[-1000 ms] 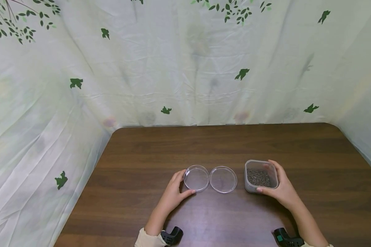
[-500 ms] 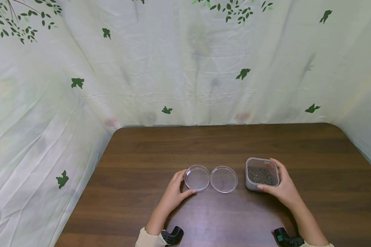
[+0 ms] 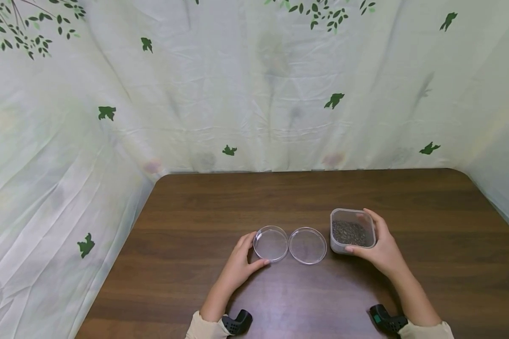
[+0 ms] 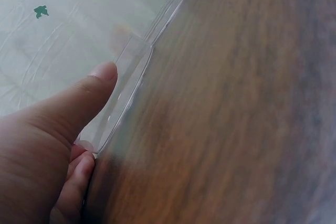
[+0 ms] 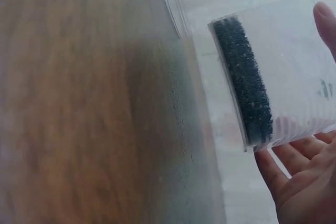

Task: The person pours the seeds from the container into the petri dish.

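**Seed tub lifted and drawn toward the dishes**

We note the right hand grasping the seed tub, now raised and nearer the right-hand petri dish than a second ago. Our left hand cups the other dish, touching that landmark's left edge. Table: unchanged.

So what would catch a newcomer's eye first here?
Probably the clear tub of dark grains, gripped by the right hand at the table's right. Next, two clear round dishes side by side at the middle; the left hand holds the left dish.
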Available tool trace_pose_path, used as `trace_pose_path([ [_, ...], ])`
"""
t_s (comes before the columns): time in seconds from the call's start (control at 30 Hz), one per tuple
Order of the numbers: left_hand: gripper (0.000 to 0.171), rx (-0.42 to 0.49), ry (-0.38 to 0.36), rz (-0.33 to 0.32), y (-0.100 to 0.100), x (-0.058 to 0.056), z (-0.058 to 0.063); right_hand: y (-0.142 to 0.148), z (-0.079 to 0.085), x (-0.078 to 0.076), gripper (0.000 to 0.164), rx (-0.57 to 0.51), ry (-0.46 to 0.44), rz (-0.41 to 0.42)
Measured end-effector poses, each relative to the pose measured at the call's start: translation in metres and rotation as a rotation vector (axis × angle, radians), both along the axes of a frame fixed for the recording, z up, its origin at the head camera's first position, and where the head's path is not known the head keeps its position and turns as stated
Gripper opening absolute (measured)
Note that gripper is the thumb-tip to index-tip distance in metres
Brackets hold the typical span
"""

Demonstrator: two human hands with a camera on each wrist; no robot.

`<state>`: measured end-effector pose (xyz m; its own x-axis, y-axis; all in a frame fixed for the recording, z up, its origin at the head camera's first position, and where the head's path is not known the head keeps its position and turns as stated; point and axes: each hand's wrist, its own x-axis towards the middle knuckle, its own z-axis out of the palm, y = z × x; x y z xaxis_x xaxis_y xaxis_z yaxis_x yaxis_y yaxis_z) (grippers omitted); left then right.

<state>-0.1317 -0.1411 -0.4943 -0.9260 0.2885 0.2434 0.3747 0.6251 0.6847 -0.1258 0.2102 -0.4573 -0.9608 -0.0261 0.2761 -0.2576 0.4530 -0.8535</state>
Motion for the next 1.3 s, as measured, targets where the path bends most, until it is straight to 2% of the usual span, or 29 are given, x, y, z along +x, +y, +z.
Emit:
trace_pose_path([
  [0.17,0.077,-0.001,-0.006,0.001,0.0,-0.001,0.002,-0.007,0.01,-0.002,0.1,-0.006,0.009,-0.002],
  [0.3,0.077,-0.003,-0.01,0.002,0.0,0.0,0.002,-0.011,0.012,-0.005,0.101,-0.021,0.039,0.01],
  [0.53,0.077,-0.001,-0.009,0.001,-0.001,0.0,0.0,-0.015,0.002,-0.016,0.104,-0.018,0.074,0.026],
  [0.93,0.078,0.001,-0.008,0.002,-0.001,0.001,0.0,-0.032,0.007,-0.023,0.107,-0.046,0.068,0.053],
  [1.3,0.077,0.004,0.003,0.001,0.0,0.0,0.0,-0.047,0.01,-0.029,0.109,-0.011,0.094,0.058],
])
